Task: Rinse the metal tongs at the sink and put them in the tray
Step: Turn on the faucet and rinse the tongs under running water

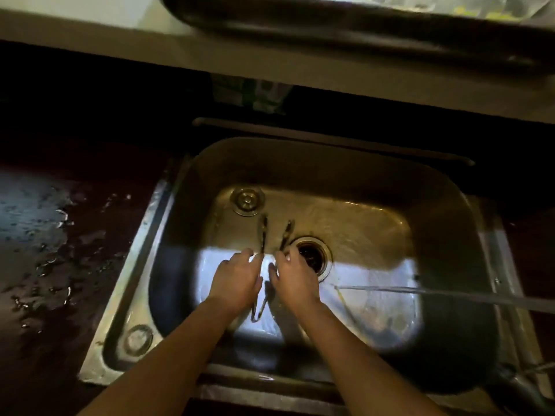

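The metal tongs (263, 232) lie low over the bottom of the steel sink (444, 223), arms spread and pointing away from me, their hinged end (257, 313) toward me. My left hand (237, 280) grips the left arm of the tongs. My right hand (295, 280) holds the right arm, just left of the open drain (310, 255). Both hands sit in a patch of bright light. A dark metal tray (345, 28) rests on the pale ledge at the top of the view.
A thin stream of water (450, 294) crosses the sink from the right. A loose drain stopper (247, 199) lies at the back left of the basin. The dark counter (45, 235) on the left is wet with puddles.
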A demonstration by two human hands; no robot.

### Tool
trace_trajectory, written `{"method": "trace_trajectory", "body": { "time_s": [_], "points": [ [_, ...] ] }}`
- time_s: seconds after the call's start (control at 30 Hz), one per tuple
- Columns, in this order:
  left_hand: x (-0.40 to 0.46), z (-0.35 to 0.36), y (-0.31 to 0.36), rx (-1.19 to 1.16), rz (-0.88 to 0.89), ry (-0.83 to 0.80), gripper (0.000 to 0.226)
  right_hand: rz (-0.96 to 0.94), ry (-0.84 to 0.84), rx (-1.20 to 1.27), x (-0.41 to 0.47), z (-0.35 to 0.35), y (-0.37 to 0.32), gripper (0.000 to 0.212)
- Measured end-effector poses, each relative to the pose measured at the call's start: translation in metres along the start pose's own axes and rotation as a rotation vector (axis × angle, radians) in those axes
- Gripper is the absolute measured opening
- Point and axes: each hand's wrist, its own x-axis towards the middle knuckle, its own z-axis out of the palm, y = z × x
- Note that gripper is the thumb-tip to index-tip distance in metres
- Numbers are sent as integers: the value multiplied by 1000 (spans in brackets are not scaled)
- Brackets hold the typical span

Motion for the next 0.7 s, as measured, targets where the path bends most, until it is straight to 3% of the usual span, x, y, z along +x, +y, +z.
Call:
{"method": "trace_trajectory", "body": {
  "time_s": [0.23, 0.43, 0.57, 0.7],
  "points": [
    [10, 27, 1, 13, -18, -256, 42, 21, -132, 70, 15, 33, 3, 30],
    [14, 34, 4, -382, -114, -321, 30, 9, -179, 34, 16, 45, 3, 26],
    [14, 32, 1, -464, -109, -250, 37, 34, -20, 419, 15, 34, 4, 35],
    [8, 25, 8, -418, -38, -245, 71, 379, 263, 738, 16, 12, 4, 47]
  ]
}}
